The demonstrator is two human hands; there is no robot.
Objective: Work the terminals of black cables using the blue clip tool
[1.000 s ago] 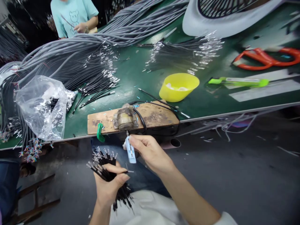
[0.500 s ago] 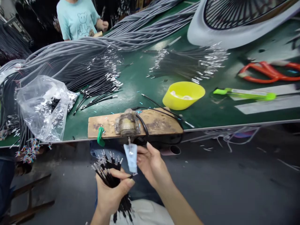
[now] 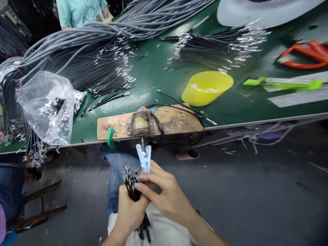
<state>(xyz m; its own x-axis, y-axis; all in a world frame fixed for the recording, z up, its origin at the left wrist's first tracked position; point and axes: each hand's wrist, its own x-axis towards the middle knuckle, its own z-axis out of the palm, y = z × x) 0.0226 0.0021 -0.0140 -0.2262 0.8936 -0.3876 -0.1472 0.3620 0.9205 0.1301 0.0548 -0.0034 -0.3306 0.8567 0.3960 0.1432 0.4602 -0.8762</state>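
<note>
My left hand [image 3: 132, 211] is wrapped round a bundle of short black cables [image 3: 130, 182], their bare wire ends pointing up and their lower ends hanging below the fist. My right hand [image 3: 170, 194] reaches across to the top of the bundle, thumb and fingers pinched at the cables near the stripped ends; exactly what lies between the fingertips is partly hidden. Just beyond the fingers, a light blue clothes peg [image 3: 145, 160] sits on the shaft of a small motor [image 3: 140, 123]. The motor is fixed to a wooden board [image 3: 176, 119] at the table edge.
A green clamp [image 3: 111, 138] grips the board. On the green table lie a yellow cup [image 3: 207, 89], a plastic bag [image 3: 46, 109], black cable piles [image 3: 217, 42], long grey cables [image 3: 87, 32], a green cutter [image 3: 284, 83] and orange-handled scissors [image 3: 304, 54]. Another person [image 3: 82, 13] is across the table.
My right hand has moved from beside the peg down onto the bundle's top. My left hand has shifted slightly right and lower. The peg's legs now show spread apart, and the view has tilted down.
</note>
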